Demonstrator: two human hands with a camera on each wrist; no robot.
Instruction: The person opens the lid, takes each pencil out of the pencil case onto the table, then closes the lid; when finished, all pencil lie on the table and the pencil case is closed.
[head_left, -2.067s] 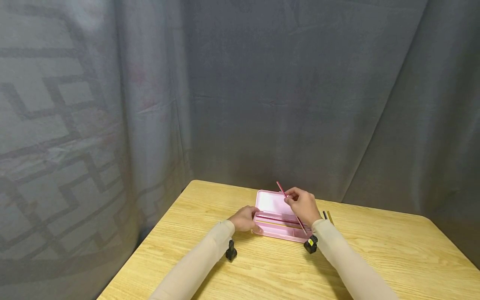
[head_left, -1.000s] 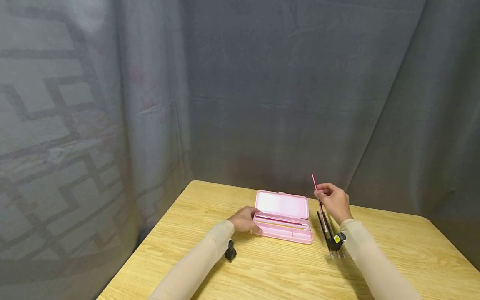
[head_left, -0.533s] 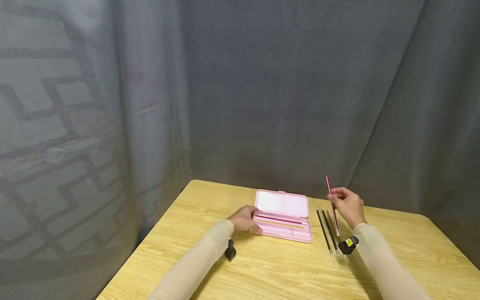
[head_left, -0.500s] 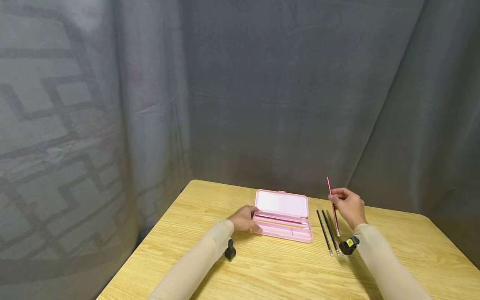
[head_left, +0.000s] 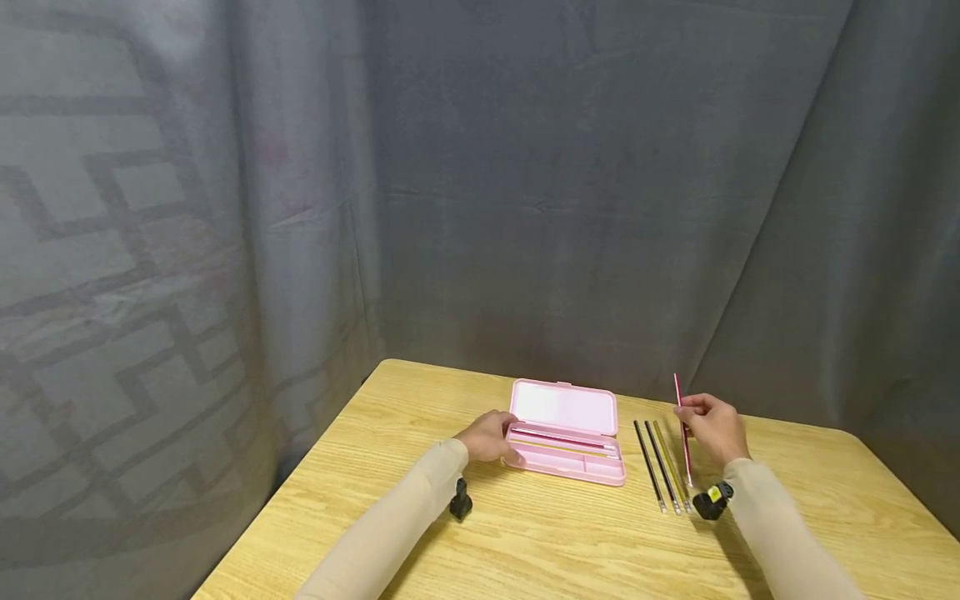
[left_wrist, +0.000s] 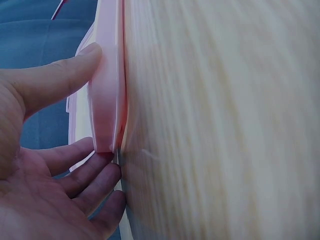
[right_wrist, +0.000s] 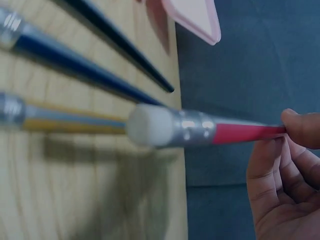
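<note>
Right hand point(head_left: 714, 427) pinches the red pencil point(head_left: 682, 427) just right of three pencils point(head_left: 662, 465) lying beside the pink case point(head_left: 564, 440). The left hand point(head_left: 491, 437) (fingers relaxed) steadies that case. Dropped carelessly, it could roll off the counter point(head_left: 525, 542).
</note>
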